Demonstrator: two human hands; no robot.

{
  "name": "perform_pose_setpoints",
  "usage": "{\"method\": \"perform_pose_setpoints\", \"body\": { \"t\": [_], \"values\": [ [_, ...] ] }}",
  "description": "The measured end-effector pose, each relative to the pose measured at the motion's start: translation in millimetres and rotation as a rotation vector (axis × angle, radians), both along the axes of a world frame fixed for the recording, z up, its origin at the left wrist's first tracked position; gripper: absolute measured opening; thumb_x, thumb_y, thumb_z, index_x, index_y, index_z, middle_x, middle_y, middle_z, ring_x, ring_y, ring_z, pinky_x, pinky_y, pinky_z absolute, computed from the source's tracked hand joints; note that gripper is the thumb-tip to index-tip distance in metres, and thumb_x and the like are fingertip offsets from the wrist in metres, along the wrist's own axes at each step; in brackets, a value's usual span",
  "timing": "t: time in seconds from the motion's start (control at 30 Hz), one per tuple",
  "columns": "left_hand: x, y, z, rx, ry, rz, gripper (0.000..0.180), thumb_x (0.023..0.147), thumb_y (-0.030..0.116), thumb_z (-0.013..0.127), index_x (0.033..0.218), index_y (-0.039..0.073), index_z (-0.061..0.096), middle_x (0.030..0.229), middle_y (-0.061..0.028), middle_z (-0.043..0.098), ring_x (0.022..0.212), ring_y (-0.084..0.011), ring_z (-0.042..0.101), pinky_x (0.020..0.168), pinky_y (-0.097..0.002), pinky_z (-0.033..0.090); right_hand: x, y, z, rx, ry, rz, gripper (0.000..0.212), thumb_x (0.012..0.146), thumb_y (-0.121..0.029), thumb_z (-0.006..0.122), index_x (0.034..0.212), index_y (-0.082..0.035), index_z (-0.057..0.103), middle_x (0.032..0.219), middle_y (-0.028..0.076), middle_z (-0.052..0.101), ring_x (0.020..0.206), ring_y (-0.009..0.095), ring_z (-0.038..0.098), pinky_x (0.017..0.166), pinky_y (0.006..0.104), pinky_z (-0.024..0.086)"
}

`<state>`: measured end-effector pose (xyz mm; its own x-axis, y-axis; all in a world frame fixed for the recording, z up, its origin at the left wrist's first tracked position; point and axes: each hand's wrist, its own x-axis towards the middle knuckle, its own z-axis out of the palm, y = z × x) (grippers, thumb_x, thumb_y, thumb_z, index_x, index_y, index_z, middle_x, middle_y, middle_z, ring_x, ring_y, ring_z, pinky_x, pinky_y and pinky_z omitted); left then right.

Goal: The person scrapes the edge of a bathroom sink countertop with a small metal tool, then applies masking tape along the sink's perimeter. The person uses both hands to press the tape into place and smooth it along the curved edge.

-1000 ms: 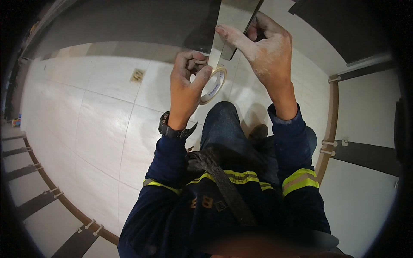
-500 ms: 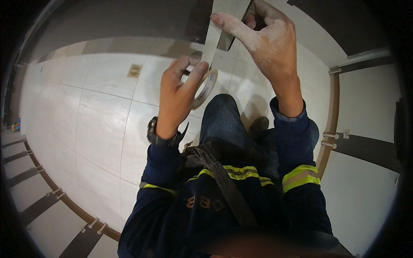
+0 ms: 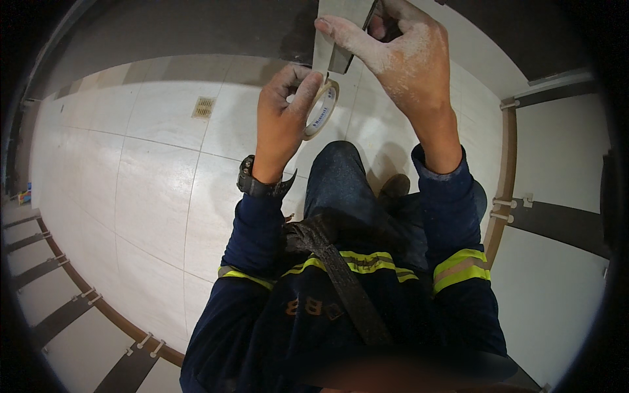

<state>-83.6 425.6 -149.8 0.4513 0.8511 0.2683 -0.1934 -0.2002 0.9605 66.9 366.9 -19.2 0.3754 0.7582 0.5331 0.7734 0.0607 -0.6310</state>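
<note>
- left hand (image 3: pixel 282 121) grips a roll of masking tape (image 3: pixel 321 110), fingers curled tight around its rim.
- right hand (image 3: pixel 400 56) pinches the pulled-out tape strip (image 3: pixel 322 46) between thumb and fingers, just above the roll.
- below lie a white tiled floor (image 3: pixel 144 183) and a floor drain (image 3: pixel 204 107).

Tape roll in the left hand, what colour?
Beige tape roll, clearest in the head view.

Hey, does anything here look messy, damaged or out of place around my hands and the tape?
Only one thing: the right hand is coated in pale dust. The tape roll in the left hand looks intact, its strip pulled straight, and the tiled floor shows no spill.
</note>
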Motion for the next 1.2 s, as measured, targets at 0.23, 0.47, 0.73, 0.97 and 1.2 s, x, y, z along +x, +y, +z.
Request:
{"method": "perform_pose_setpoints", "body": {
  "t": [0.23, 0.47, 0.73, 0.97, 1.2],
  "values": [
    [8.2, -1.7, -4.3, 0.026, 0.001, 0.051, 0.022, 0.101, 0.021, 0.067, 0.097, 0.000, 0.071, 0.087, -0.0060, 0.071, 0.079, -0.0109, 0.062, 0.072, -0.0276, 0.049, 3.6, 0.1, -2.8, 0.008, -0.049, 0.007, 0.057, 0.073, -0.039, 0.092, 0.062, -0.003, 0.049, 0.054, 0.006, 0.046, 0.050, 0.018, 0.040, 0.048, 0.0339, 0.036],
    [12.8, -2.2, -11.6, 0.015, -0.018, 0.076, 0.019, 0.100, 0.019, 0.068, 0.099, 0.000, 0.071, 0.089, -0.0067, 0.071, 0.081, -0.0121, 0.063, 0.075, -0.0283, 0.049, 13.0, -1.2, -40.0, 0.061, -0.274, 0.030, 0.050, 0.072, -0.045, 0.093, 0.079, -0.005, 0.062, 0.066, 0.002, 0.055, 0.060, 0.013, 0.049, 0.056, 0.0278, 0.043],
    [19.4, -3.8, -13.7, -0.016, -0.103, 0.062, 0.017, 0.101, 0.017, 0.064, 0.100, 0.000, 0.069, 0.093, -0.0070, 0.068, 0.085, -0.0127, 0.061, 0.077, -0.0281, 0.047, 13.8, -4.4, -63.8, -0.005, -0.255, 0.048, 0.054, 0.070, -0.046, 0.093, 0.086, -0.006, 0.061, 0.073, 0.005, 0.061, 0.065, 0.019, 0.058, 0.062, 0.0315, 0.050],
    [10.0, 6.4, -16.8, -0.023, 0.106, -0.048, 0.020, 0.105, 0.017, 0.057, 0.109, -0.001, 0.067, 0.095, -0.0068, 0.067, 0.090, -0.0146, 0.062, 0.083, -0.0286, 0.047, 15.3, -5.0, -61.1, -0.047, -0.189, 0.055, 0.053, 0.069, -0.044, 0.092, 0.084, -0.005, 0.060, 0.072, 0.007, 0.060, 0.064, 0.020, 0.057, 0.062, 0.0326, 0.049],
    [61.8, 10.9, -126.4, -0.364, 0.177, -0.412, 0.029, 0.108, 0.020, 0.050, 0.121, -0.001, 0.065, 0.116, -0.0093, 0.068, 0.100, -0.0208, 0.065, 0.092, -0.0340, 0.052, 12.1, 0.8, -61.0, -0.021, -0.184, 0.032, 0.056, 0.068, -0.043, 0.094, 0.085, -0.004, 0.058, 0.073, 0.009, 0.060, 0.064, 0.022, 0.058, 0.063, 0.0339, 0.050]
  ]
}}
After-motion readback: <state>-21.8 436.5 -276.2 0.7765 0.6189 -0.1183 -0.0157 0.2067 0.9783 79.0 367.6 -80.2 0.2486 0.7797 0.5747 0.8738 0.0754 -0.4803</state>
